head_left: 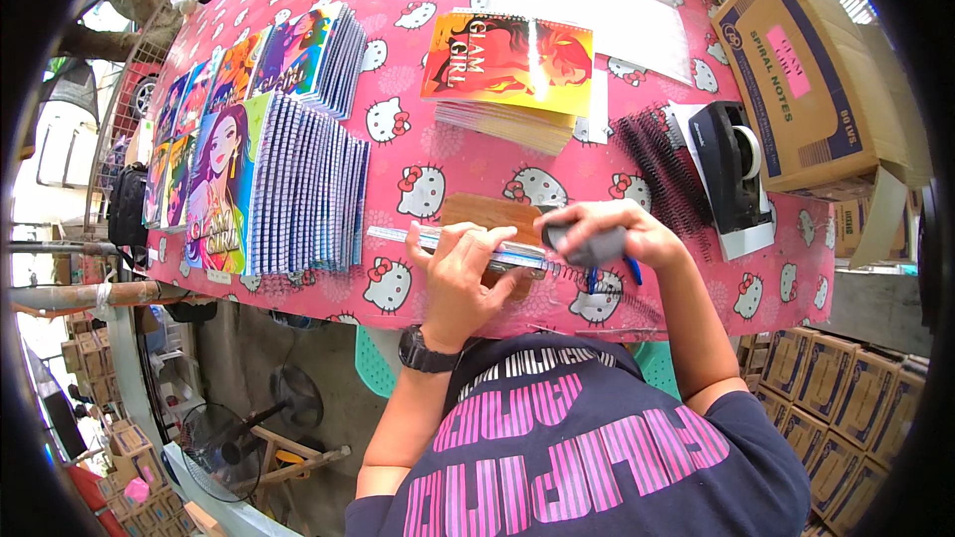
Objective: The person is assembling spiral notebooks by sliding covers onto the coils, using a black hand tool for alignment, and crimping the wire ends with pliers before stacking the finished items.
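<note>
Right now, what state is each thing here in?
Left hand: gripping notebook, seen edge-on
Right hand: closed around dark object, blurred
Coil: trailing from notebook's right end
Orange notebooks: piled, cover up
Left-side notebooks: stacked, spiral-bound
Black coils: loose, bunched
Tape dispenser: loaded
Box: flap open
Fan: running or not, unclear

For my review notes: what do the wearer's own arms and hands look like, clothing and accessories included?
The left hand and right hand are ungloved. A chunky black watch circles the left wrist; the right wrist shows none. Forearms are uncovered, below short dark sleeves of a dark shirt with large striped pink-purple lettering.
</note>
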`<state>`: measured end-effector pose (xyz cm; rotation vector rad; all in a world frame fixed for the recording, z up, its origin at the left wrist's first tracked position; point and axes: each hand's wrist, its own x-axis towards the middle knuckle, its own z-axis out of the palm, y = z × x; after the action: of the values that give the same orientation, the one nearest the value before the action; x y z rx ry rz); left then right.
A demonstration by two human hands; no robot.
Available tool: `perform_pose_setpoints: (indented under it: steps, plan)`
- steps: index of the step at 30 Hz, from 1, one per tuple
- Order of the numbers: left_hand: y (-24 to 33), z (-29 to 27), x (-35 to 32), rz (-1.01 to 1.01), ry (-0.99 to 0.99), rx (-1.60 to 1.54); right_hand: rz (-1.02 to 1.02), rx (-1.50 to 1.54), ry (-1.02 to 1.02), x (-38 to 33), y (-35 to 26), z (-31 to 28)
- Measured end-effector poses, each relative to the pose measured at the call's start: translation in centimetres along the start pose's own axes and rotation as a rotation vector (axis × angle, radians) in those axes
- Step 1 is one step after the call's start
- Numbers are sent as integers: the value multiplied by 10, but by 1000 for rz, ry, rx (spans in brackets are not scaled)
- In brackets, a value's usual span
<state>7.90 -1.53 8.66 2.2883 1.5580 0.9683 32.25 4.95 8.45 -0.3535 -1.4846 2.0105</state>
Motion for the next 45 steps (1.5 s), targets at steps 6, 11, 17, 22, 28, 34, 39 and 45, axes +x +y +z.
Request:
perform_pose_setpoints:
  steps: [6,11,17,22,28,34,39,45]
  plan:
    - [-1,-6,4,-17,-22,-90,114,-718,253,8,3,-5]
    - [-3,-10,6,22,-28,-30,181,-737,190,19,2,3]
    - [-21,-20,3,-35,-7,-38,110,-612,20,33,-8,12]
    - [-26,-17,0,-33,52,-61,-35,-172,-84,41,-18,16]
    - [-30,-23,-3,-39,90,-37,18,-278,18,44,-4,10]
    - [-37,-24,-8,-50,107,-83,205,-574,244,49,16,9]
    - [-42,-27,-8,-70,84,-35,240,-632,146,65,11,22]
    - [-59,-7,-22,-275,596,-400,31,-454,0,73,16,24]
